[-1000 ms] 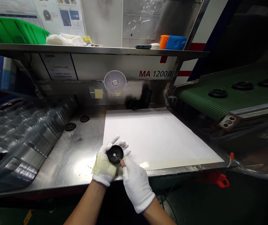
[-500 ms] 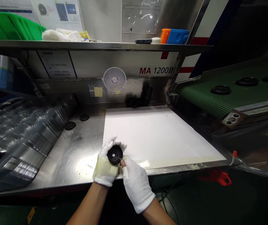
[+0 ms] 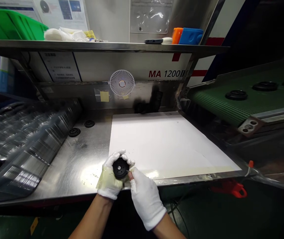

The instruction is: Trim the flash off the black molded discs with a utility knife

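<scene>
The curled fingers [image 3: 114, 154] of the left hand [image 3: 109, 183], in a white cotton glove, were closed around the rim of a round black ribbed disc [image 3: 120, 168], gripping it from behind and below. The disc was matte black, with a stepped raised centre and small round holes in its face. The white-gloved right hand [image 3: 146, 199] bent in from 4 o'clock, with a bare fingertip [image 3: 131, 176] at the disc's edge. A thin pointed sliver showed there, too small to identify, and whether those fingers gripped anything could not be told.

The disc sat over the front of a stainless steel bench [image 3: 87, 166], at the lower left corner of a white paper sheet [image 3: 167, 142] that spread toward 2 o'clock. Pale masking tape [image 3: 181, 174] ran along the sheet's front edge. At 10 o'clock, two smaller black ribbed discs [image 3: 74, 132] lay on the steel. A clear plastic tray [image 3: 25, 142] lay at 9 o'clock, and a green ribbed conveyor belt [image 3: 214, 103] ran at 2 o'clock, carrying more black discs [image 3: 236, 95]. A white wire-guarded fan [image 3: 122, 83] stood at 12 o'clock.
</scene>
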Tool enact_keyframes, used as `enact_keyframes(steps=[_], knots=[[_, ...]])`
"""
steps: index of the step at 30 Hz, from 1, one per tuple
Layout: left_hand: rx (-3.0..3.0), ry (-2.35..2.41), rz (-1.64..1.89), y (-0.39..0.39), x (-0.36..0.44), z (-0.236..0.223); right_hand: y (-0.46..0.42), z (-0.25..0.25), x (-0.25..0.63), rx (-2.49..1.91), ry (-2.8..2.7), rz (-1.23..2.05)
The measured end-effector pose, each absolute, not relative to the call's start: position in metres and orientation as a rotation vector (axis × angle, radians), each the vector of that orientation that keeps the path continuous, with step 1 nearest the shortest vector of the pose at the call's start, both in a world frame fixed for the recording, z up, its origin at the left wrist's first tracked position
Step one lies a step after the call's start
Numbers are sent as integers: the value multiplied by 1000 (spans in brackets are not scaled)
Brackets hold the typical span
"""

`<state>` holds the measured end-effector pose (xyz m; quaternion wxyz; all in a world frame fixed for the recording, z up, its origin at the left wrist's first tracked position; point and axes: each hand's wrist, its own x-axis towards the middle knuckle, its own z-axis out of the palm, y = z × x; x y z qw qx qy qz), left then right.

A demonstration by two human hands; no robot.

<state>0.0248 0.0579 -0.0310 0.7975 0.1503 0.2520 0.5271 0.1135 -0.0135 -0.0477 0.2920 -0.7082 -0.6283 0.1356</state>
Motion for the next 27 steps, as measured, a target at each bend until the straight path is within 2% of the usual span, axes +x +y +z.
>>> enact_keyframes(steps=[15, 27], knots=[[268, 516, 1179, 60, 25, -29, -9, -43, 118, -1869, -1680, 352], [213, 534, 1289, 63, 30, -29, -13, -48, 102, -1905, -1729, 206]])
